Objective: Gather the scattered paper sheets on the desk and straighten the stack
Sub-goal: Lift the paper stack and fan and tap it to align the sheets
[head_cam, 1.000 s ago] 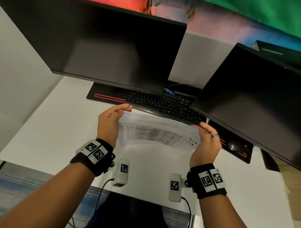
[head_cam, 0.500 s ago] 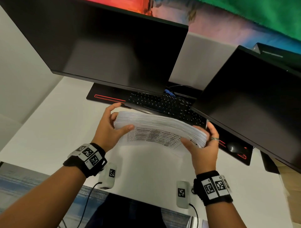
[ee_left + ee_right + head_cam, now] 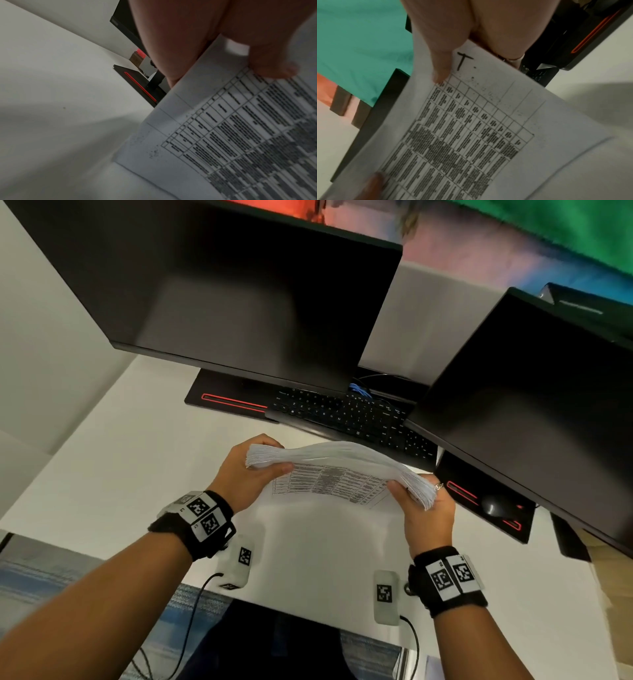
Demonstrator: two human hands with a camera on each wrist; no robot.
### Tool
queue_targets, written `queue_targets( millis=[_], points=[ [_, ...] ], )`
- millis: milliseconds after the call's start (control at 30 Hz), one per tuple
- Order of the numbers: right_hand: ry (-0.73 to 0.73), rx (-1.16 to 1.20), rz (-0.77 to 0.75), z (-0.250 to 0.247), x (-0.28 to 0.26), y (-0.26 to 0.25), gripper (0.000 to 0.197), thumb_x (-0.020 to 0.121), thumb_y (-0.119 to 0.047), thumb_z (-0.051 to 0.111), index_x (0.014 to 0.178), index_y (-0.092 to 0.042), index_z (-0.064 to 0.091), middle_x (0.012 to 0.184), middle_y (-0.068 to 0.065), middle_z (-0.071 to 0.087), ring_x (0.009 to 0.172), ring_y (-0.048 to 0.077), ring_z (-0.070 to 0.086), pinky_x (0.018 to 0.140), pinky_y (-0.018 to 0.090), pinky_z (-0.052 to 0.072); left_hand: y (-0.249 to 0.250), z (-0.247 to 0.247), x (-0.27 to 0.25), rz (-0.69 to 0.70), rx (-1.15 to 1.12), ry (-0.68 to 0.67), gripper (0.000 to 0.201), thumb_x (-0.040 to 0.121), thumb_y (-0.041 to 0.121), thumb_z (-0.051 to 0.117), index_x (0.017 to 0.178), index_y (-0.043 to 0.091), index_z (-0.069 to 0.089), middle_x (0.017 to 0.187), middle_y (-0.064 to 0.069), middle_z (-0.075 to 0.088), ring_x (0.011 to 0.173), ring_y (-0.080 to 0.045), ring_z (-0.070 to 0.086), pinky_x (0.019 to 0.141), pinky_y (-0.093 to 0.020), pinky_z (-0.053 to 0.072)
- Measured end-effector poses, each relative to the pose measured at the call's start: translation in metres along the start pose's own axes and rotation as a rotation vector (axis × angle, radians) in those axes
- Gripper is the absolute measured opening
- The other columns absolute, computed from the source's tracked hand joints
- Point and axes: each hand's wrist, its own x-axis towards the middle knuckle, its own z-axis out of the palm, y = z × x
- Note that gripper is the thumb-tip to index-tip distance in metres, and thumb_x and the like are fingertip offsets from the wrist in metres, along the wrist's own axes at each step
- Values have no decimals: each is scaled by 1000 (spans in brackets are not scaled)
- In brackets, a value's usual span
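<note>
- The paper stack (image 3: 337, 465) is held up above the white table (image 3: 113, 474), in front of the keyboard (image 3: 346, 414); its top edge bows upward in the middle.
- The left hand (image 3: 241, 474) grips the stack's left end, thumb across the printed face and the other fingers curled behind.
- The right hand (image 3: 426, 513) grips the right end the same way, its fingers clamped on the sheets; a ring (image 3: 438, 486) shows on one finger.
- The facing sheet carries a printed table of rows and columns; the text is too blurred to read in any view.
- Only the right wrist view shows a hand-drawn black mark like a "T" (image 3: 464, 60) beside the thumb (image 3: 439, 59), near the sheet's corner.
- The left wrist view shows the left thumb (image 3: 272, 60) pressed on the sheet's margin just above the grid, and speckled toner marks along the edge.
- The head view alone shows two dark monitors (image 3: 233, 289) over a black desk mat (image 3: 226, 402) with red trim, and a black mouse (image 3: 495, 505) at the right.
- Both wrists wear black bands with square black-and-white coded tags (image 3: 203, 515); no readable lettering on them.
</note>
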Motion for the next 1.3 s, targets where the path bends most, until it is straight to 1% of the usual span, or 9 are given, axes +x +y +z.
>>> queue_targets(
  millis=[300,533,633,700,800,933,1100,1200,1300],
  points=[
    [24,-71,6,-2,-7,-6,27,78,-8,81,91,-29,69,89,-3,74,86,16,71,73,26,59,1,-5,-5,33,175,-11,13,86,23,76,85,25,64,80,8,71,75,-2,66,65,-16,48],
    [-291,-470,-169,30,6,-83,62,80,-17,80,131,-32,50,97,-17,68,89,-6,64,73,13,53,114,-27,23,579,775,-163,26,86,18,67,81,30,44,63,10,54,59,-23,53,58,-29,36],
    [-343,-407,-302,65,8,-100,30,83,-23,79,110,-27,65,87,-13,70,75,-1,67,63,15,51,145,-15,29,671,945,-246,32,87,19,60,79,38,35,61,11,46,60,-20,48,56,-32,39],
    [-264,-447,-370,75,8,-101,11,87,-27,75,92,-20,69,72,-12,66,60,0,61,53,18,45,149,-12,31,686,867,-235,8,89,32,55,85,34,48,71,11,57,70,-20,57,61,-37,48],
    [-104,-376,-291,67,10,-97,12,87,-25,75,92,-18,68,73,-13,64,60,-1,61,50,18,47,123,-23,33,680,693,118,40,88,50,64,120,27,60,116,8,66,112,-19,57,96,-46,47],
    [138,88,-48,53,18,-95,23,81,-13,79,103,-13,69,94,1,76,84,15,75,73,36,63,54,-36,25,390,379,472,87,75,46,81,145,16,38,146,-5,44,136,-24,42,115,-45,35],
    [81,530,113,61,13,-101,37,89,-1,68,126,-2,60,114,12,72,102,24,72,81,39,60,-10,-8,16,-423,-354,122,126,50,75,82,152,29,25,146,-1,52,126,-25,58,101,-52,50],
    [41,551,208,63,11,-94,34,91,-7,68,124,-6,60,114,14,72,99,23,73,82,46,60,-20,12,9,-504,-668,-169,89,70,70,73,144,27,47,136,-5,65,124,-28,62,97,-56,51],
    [-29,618,247,59,9,-75,41,91,-8,68,130,-11,58,125,15,68,114,35,66,95,63,49,-11,20,13,-411,-842,-114,48,97,34,58,142,18,52,133,-10,66,123,-32,62,96,-54,52]
  ],
)
